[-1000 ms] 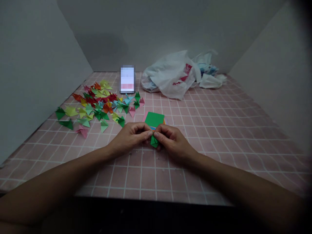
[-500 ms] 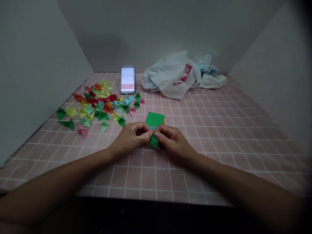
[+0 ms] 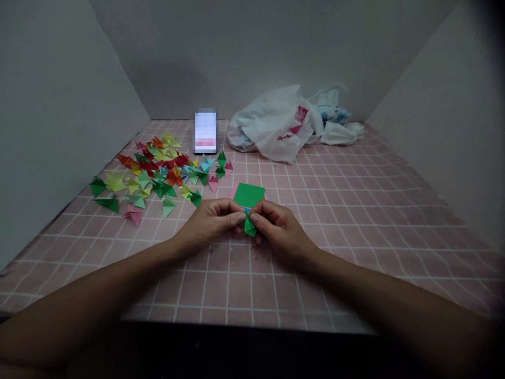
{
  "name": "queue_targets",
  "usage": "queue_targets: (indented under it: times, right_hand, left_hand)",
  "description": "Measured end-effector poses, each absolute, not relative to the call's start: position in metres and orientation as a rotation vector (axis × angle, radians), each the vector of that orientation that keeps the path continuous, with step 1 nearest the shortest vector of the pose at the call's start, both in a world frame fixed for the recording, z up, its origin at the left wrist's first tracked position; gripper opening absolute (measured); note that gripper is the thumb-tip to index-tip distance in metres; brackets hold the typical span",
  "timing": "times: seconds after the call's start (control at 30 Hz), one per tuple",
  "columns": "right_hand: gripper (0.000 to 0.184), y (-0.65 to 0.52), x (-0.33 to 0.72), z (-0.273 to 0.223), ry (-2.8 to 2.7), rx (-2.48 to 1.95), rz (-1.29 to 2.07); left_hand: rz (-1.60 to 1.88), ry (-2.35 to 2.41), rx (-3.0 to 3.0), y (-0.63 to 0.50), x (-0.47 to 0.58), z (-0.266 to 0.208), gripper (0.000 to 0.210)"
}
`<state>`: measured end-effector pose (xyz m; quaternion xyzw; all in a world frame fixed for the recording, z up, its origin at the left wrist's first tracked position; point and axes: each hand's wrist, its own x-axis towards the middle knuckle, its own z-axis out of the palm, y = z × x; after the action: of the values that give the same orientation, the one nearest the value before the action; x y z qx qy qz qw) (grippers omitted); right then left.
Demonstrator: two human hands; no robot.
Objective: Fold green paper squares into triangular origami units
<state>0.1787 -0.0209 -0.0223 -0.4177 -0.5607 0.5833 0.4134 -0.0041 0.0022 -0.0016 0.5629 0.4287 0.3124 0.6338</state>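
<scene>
Between my two hands is a small piece of folded green origami paper (image 3: pixel 250 227), its lower end pointing toward me. My left hand (image 3: pixel 215 222) pinches its upper left edge between thumb and forefinger. On the other side, the thumb and forefinger of my right hand (image 3: pixel 278 225) grip the upper right edge. The fingertips nearly meet, and they hide part of the folds. Just behind the hands lies a stack of square origami paper (image 3: pixel 249 195), green on top, with pink and other colours showing at its edges.
Many folded paper cranes (image 3: pixel 160 176) in mixed colours spread over the left of the table. A phone (image 3: pixel 205 131) with a lit, blurred screen stands behind them. White plastic bags (image 3: pixel 276 126) lie at the back. A pink checked cloth (image 3: pixel 335 237) covers the table; pale walls enclose it.
The folds of the green paper between my fingertips have shifted, and its lower end looks slightly narrower. Both hands keep their pinch in nearly the same place. The view has tilted slightly.
</scene>
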Motion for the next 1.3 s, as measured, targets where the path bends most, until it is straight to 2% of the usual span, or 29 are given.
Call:
queue_targets:
  times: [0.57,0.9,1.3]
  right_hand:
    - [0.021,-0.0202,0.1787,-0.0204,-1.522,-1.084,1.398]
    - [0.022,-0.0185,0.1822,-0.0206,-1.345,-0.993,1.683]
    - [0.026,-0.0224,0.1777,-0.0169,-1.344,-1.104,1.528]
  left_hand:
    - [0.673,1.073,1.415,-0.0009,-0.0024,0.0,0.022]
    - [0.792,1.143,1.498,-0.0004,-0.0015,0.0038,0.017]
    - [0.758,1.053,1.372,0.0016,-0.004,0.0033,0.021]
